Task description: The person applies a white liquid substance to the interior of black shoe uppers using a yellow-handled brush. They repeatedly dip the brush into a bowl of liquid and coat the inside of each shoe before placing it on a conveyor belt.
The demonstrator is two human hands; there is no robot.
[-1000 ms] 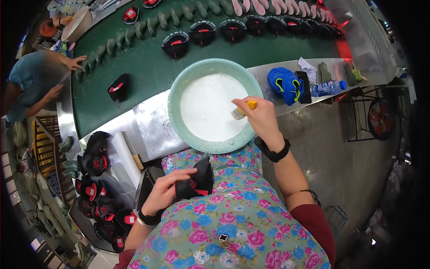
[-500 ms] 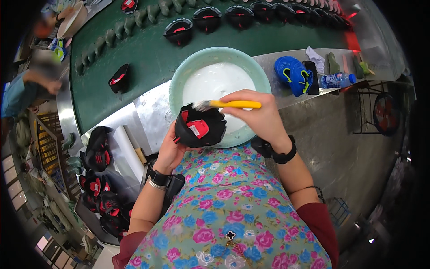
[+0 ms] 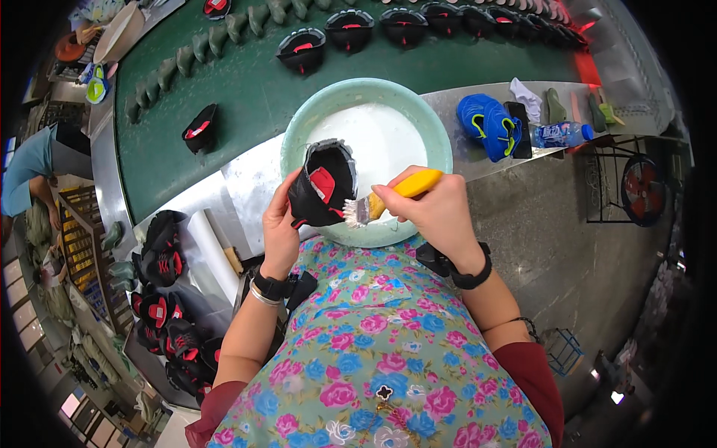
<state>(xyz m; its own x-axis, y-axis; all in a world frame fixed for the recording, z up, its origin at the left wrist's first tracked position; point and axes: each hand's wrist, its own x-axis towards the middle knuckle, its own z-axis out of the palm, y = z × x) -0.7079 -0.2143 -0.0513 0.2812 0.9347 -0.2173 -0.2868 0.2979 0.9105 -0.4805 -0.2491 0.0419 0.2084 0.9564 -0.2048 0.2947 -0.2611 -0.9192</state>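
My left hand (image 3: 279,237) is closed around the side of a black shoe upper (image 3: 312,203) with a red lining patch, holding it tilted over a pale green basin (image 3: 442,145). Whitish coating shows along the far part of the upper's open edge. My right hand (image 3: 442,210) grips a paintbrush (image 3: 415,184) by its yellow handle. White-coated bristles at the brush's tip meet the near right edge of the upper. White liquid (image 3: 385,134) lies in the basin, partly hidden behind the upper and the brush.
Several black uppers (image 3: 349,30) and dark green shoe forms (image 3: 183,61) line the green belt (image 3: 246,97). Blue shoes (image 3: 489,125) and a bottle (image 3: 560,134) lie right of the basin. More black shoes (image 3: 163,261) are piled left. A person (image 3: 37,168) bends at far left.
My left hand has turned the upper more upright. The brush has gone from its far edge round to its near right edge, bristles now pointing lower. The person at far left has shifted.
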